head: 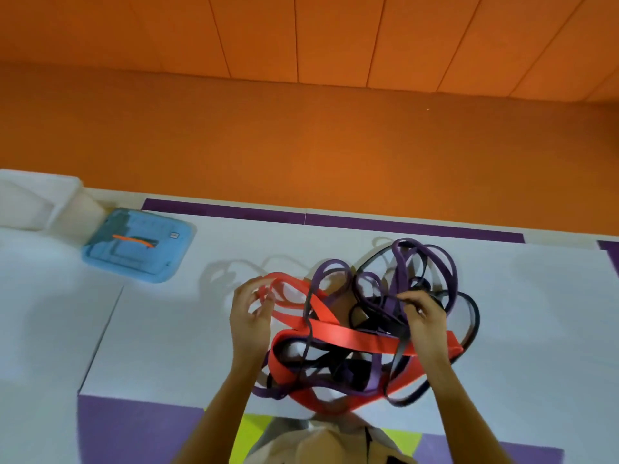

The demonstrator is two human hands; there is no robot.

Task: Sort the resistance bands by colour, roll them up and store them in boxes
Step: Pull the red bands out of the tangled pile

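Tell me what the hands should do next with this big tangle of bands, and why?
Probably draw the red band leftward out of the tangle. The left hand pinches one of its loops, while the right hand holds a purple band. Both are knotted up with a black band, so none can be rolled yet.

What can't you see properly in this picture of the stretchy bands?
Head view only:
- Band pile: number of bands, overlapping loops hide one another.
- Left hand: grip on the red band, motion blur.
- White box: cut off by the left edge.
- Blue box: label too small to read.
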